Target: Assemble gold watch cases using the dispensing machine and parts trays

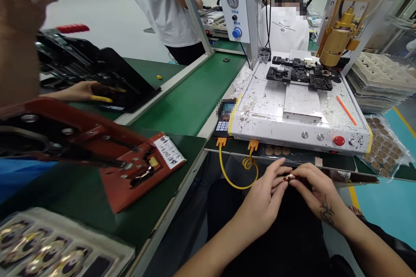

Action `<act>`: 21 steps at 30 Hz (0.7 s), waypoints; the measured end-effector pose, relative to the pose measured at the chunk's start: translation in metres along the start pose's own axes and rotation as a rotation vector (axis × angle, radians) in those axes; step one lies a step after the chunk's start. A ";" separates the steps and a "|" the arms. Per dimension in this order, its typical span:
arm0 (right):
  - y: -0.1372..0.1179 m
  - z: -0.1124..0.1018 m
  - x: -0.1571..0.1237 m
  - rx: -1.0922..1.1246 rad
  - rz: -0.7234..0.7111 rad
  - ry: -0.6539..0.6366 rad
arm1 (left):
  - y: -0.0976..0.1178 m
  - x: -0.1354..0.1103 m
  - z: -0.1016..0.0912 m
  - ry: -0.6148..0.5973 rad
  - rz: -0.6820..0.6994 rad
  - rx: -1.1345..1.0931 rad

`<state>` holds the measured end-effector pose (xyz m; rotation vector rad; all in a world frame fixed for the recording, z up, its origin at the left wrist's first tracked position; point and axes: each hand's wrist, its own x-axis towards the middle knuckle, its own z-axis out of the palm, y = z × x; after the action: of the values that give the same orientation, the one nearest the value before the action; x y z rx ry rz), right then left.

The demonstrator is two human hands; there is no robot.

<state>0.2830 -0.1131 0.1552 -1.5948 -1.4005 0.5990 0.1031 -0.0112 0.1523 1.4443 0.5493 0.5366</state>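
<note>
Low in the middle of the head view, over my dark lap, my left hand (264, 194) and my right hand (313, 192) meet with their fingertips pinched together on a small copper-coloured round part (289, 177). Both hands grip it from opposite sides. My right hand has a dark mark on its back. Just beyond my hands stands a white dispensing machine (299, 112) with black fixtures (302, 73) on its bed and a gold nozzle head (338, 39) above them.
A red hand press (130, 164) sits on the green bench to the left. Trays of round copper parts lie at the lower left (48, 246) and right (383, 147). A co-worker's hand (81, 91) works at the left; two people stand behind. A yellow cable (232, 177) hangs near my hands.
</note>
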 end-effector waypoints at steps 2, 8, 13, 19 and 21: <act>-0.002 0.002 0.002 0.150 0.156 0.049 | 0.004 0.002 0.000 0.060 -0.030 -0.129; -0.004 0.019 0.002 0.504 0.367 0.064 | 0.010 -0.002 0.005 0.092 -0.086 -0.138; -0.010 0.022 0.000 0.488 0.362 0.079 | 0.012 -0.007 0.003 0.099 -0.056 0.005; -0.016 0.024 0.001 0.448 0.323 0.078 | 0.012 -0.010 0.003 0.107 -0.018 0.143; -0.016 0.024 0.001 0.426 0.308 0.079 | 0.013 -0.010 0.003 0.101 -0.019 0.158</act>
<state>0.2553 -0.1056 0.1576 -1.4722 -0.8970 0.9366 0.0972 -0.0196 0.1661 1.5662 0.6976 0.5628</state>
